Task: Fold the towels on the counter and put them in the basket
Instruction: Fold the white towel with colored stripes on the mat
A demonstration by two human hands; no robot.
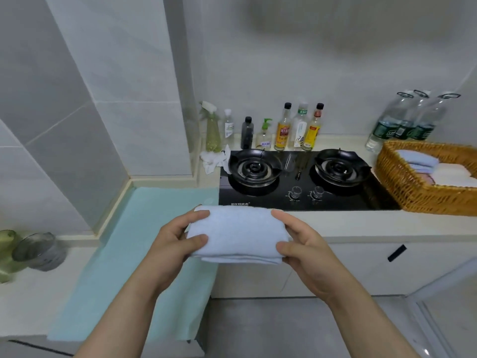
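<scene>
The folded light-blue towel (237,232) is held level in the air, just in front of the desk (387,223) edge and the gas hob (296,182). It is gripped at both short ends: the left hand (175,241) is closed round the left end and the right hand (307,244) round the right end, thumb and fingers pinching the layers together. A grip at both ends is judged to be what keeps the folds from falling open while the bundle is carried.

The wicker basket (402,187) stands on the desk to the right of the hob, well apart from the held towel. A folded blue towel (423,161) and a folded white towel (454,174) are already laid inside it, so the held one is judged ready to be carried rightward and set beside them.

To the left, a mint-green towel (144,254) is spread flat on the desk with its near edge hanging over the front. It is not yet folded, and the flat lie suits folding in place. Sauce bottles (296,127) are lined against the wall behind the hob.
</scene>
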